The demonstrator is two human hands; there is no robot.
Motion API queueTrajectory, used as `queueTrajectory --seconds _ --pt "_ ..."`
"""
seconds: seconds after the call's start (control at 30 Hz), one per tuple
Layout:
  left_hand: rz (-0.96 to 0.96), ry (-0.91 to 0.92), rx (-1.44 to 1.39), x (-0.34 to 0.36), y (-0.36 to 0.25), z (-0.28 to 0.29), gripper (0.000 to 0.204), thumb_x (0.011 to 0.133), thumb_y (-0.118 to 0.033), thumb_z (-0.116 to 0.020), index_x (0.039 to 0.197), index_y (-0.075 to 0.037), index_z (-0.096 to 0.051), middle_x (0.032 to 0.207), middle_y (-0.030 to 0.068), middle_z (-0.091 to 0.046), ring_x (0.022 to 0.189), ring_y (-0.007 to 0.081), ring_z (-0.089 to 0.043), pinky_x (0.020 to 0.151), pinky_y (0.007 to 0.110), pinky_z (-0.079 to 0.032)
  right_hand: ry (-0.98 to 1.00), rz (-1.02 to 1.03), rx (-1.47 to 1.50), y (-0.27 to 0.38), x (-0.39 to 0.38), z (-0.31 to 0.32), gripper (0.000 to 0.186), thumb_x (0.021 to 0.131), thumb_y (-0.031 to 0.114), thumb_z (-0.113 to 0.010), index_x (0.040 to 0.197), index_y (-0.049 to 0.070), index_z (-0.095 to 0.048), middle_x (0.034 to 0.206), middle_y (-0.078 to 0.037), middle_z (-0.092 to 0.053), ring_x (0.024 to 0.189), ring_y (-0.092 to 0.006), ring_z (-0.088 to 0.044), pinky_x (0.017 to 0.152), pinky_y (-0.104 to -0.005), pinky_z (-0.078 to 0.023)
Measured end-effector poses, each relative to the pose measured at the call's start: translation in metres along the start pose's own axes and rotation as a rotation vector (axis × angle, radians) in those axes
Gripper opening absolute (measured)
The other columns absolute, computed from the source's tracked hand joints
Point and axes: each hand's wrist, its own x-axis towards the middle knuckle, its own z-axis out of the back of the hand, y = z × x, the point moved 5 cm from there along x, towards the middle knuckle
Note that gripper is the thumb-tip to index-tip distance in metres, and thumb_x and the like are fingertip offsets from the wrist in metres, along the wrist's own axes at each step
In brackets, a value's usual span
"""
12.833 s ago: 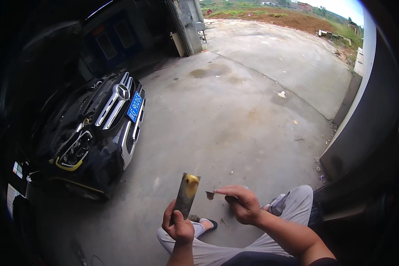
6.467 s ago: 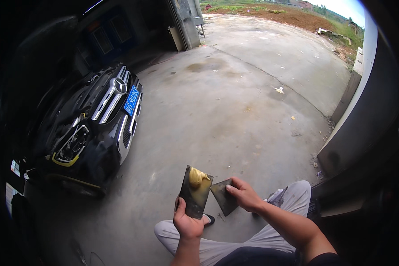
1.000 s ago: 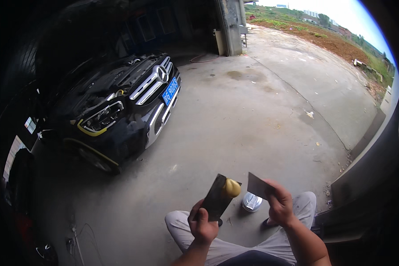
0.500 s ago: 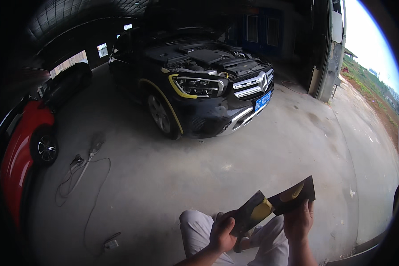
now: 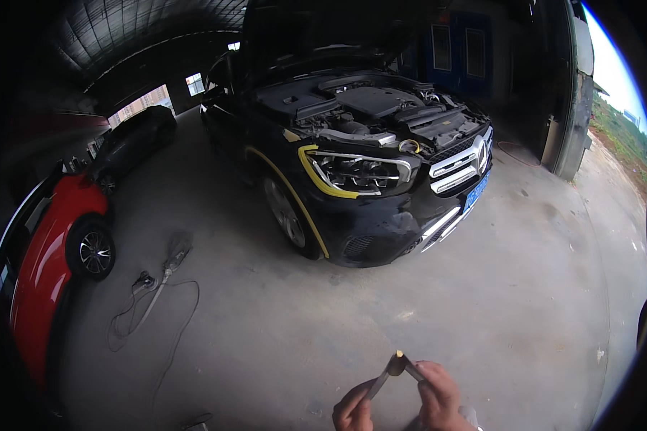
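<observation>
Low in the view, my left hand [image 5: 354, 408] grips a dark flat putty spreader [image 5: 376, 383] seen nearly edge-on. A second thin dark spreader [image 5: 413, 370] is pinched in my right hand [image 5: 440, 395]. Both tilt toward each other, and their upper edges meet in a peak. A dab of yellow putty [image 5: 400, 353] sits at that peak. Ahead stands a black car [image 5: 381, 223] with its hood raised, apart from both hands. Yellow masking tape [image 5: 307, 172] borders its headlight [image 5: 359, 172], and more tape runs along the wheel arch.
A red car [image 5: 47, 266] is parked at the left, with a dark car [image 5: 133, 140] behind it. Cables and a power tool [image 5: 171, 264] lie on the concrete floor [image 5: 266, 323]. At the right a pillar [image 5: 576, 108] flanks the opening outdoors.
Both hands have moved lower, and the spreaders have turned from showing their broad faces to nearly edge-on, meeting at the top. The view has shifted, so the black car appears closer.
</observation>
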Motion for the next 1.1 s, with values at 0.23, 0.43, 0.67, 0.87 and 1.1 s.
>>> queueTrajectory --seconds 0.23,0.43,0.67,0.87,1.1 --pt "-0.024 -0.079 0.007 0.158 -0.132 0.005 0.026 0.094 -0.012 -0.052 0.111 0.005 -0.062 0.103 0.0174 -0.065 0.087 0.0277 -0.062 0.077 0.036 -0.05 0.184 -0.093 0.126 0.061 0.118 -0.043 0.023 0.091 0.001 -0.051 0.112 -0.002 -0.062 0.107 -0.017 -0.063 0.099 -0.0272 -0.061 0.087 -0.0354 -0.048" --pt "0.392 -0.085 -0.816 0.247 -0.248 0.054 0.054 0.093 -0.03 -0.056 0.127 0.011 -0.049 0.124 0.018 -0.058 0.116 0.03 -0.055 0.101 0.043 -0.041 -0.173 -0.396 1.06 0.2 0.266 -0.059 0.031 0.101 0.014 -0.045 0.127 -0.002 -0.049 0.122 -0.014 -0.058 0.111 -0.0235 -0.057 0.096 -0.0388 -0.045" --pt "0.304 -0.168 -0.791 0.298 -0.355 0.138 0.06 0.091 -0.037 -0.057 0.127 0.01 -0.049 0.125 0.0185 -0.057 0.116 0.0301 -0.055 0.102 0.044 -0.04 0.493 0.074 0.314 0.323 0.318 -0.154 0.026 0.095 0.006 -0.053 0.12 0.002 -0.06 0.119 -0.016 -0.06 0.112 -0.0303 -0.057 0.095 -0.0341 -0.046" --pt "-0.123 -0.283 -0.08 0.316 -0.366 0.222 0.038 0.096 -0.019 -0.048 0.114 0.013 -0.055 0.111 0.021 -0.063 0.098 0.0292 -0.062 0.088 0.039 -0.049 0.447 0.053 0.124 0.308 0.339 -0.182 0.029 0.092 0.001 -0.054 0.12 0.002 -0.061 0.116 -0.016 -0.061 0.107 -0.032 -0.06 0.091 -0.036 -0.048" --pt "-0.4 -0.164 0.534 0.387 -0.365 0.236 0.035 0.097 -0.015 -0.045 0.112 0.016 -0.055 0.107 0.024 -0.063 0.093 0.0276 -0.063 0.079 0.035 -0.052 0.327 0.297 0.434 0.31 0.367 -0.3 0.044 0.084 -0.008 -0.057 0.126 0.004 -0.059 0.126 -0.015 -0.055 0.115 -0.0312 -0.054 0.098 -0.0361 -0.045"
